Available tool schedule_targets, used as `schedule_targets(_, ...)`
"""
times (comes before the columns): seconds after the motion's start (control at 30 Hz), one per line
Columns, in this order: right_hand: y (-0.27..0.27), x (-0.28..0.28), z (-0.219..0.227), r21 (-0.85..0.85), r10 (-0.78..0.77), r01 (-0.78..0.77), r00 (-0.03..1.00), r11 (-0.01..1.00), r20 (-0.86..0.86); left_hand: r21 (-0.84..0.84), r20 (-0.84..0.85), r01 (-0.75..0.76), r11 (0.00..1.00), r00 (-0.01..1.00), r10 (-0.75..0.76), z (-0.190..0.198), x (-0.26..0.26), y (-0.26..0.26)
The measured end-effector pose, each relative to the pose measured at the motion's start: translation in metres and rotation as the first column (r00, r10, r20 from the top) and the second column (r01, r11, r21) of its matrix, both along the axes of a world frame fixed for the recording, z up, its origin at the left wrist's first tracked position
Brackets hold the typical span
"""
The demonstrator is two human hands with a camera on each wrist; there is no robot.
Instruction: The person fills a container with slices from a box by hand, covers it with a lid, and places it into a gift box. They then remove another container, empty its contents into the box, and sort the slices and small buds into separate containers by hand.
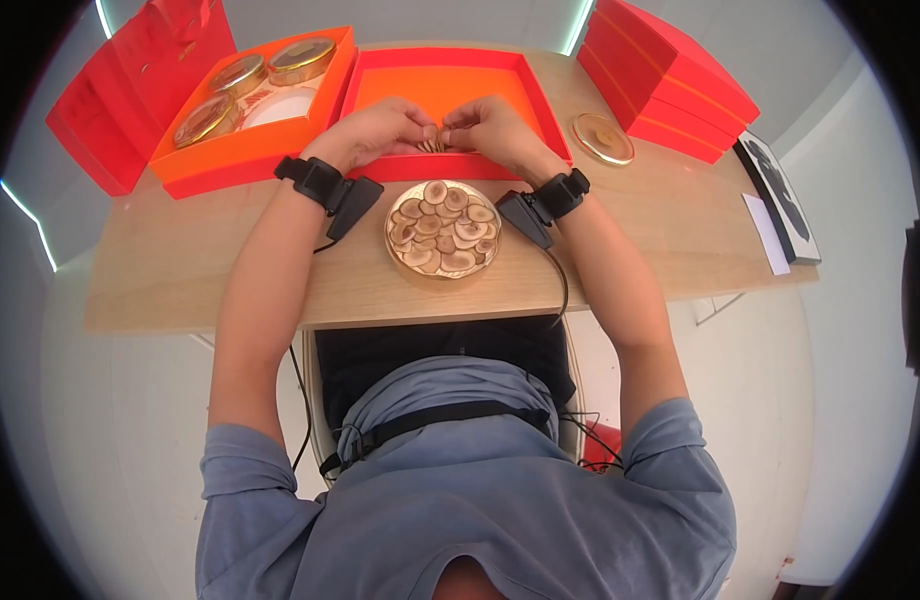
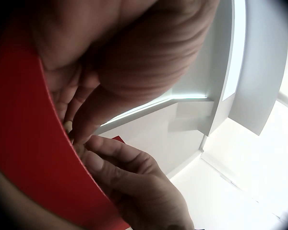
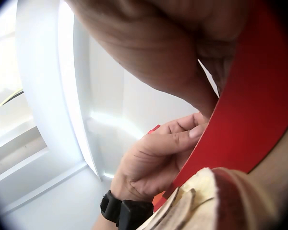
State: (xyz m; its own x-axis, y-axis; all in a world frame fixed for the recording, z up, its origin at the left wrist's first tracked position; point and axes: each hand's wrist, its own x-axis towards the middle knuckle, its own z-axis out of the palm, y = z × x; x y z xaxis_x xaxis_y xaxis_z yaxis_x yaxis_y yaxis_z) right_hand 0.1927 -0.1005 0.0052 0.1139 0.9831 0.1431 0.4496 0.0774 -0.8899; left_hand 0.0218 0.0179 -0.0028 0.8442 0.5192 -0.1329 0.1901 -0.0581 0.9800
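Observation:
Over the front wall of a red box lid (image 1: pixel 536 75) with an orange inside, my two hands meet in the head view. Thin brown dried slices (image 1: pixel 432 143) fan out between their fingertips. My left hand (image 1: pixel 388 130) pinches them from the left, my right hand (image 1: pixel 492 132) from the right. In both wrist views the red wall (image 2: pixel 24 120) covers much of the fingertips and slices. Nearer to me on the table, a round tin (image 1: pixel 390 247) is heaped with pale, dark-rimmed slices (image 1: pixel 443 230). Those slices (image 3: pixel 182 211) also loom close in the right wrist view.
At left an orange gift box (image 1: pixel 325 110) holds several gold-lidded round tins (image 1: pixel 302 58), with a red bag (image 1: pixel 140 85) behind it. A round gold lid (image 1: pixel 603 138) lies right of the red lid, near stacked red boxes (image 1: pixel 670 80). A black-and-white flat case (image 1: pixel 780 195) lies at the right edge.

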Motion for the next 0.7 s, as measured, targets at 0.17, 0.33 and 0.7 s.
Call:
schedule_targets(0.17, -0.001, -0.005, 0.004, 0.031, -0.014, 0.014, 1.0, 0.999, -0.001, -0.144, 0.104, 0.051, 0.988, 0.994, -0.036, 0.005, -0.004, -0.002)
schedule_targets(0.33, 0.01, 0.002, -0.005, 0.112, 0.035, -0.049, 0.992, 0.992, 0.124, -0.185, 0.166, 0.169, 0.968, 0.976, -0.139, 0.001, -0.004, 0.005)
schedule_targets(0.7, 0.003, 0.007, 0.001, 0.024, 0.037, -0.037, 0.999, 0.999, -0.003, -0.13, 0.086, 0.07, 0.989, 0.995, -0.059, 0.0, -0.004, 0.003)
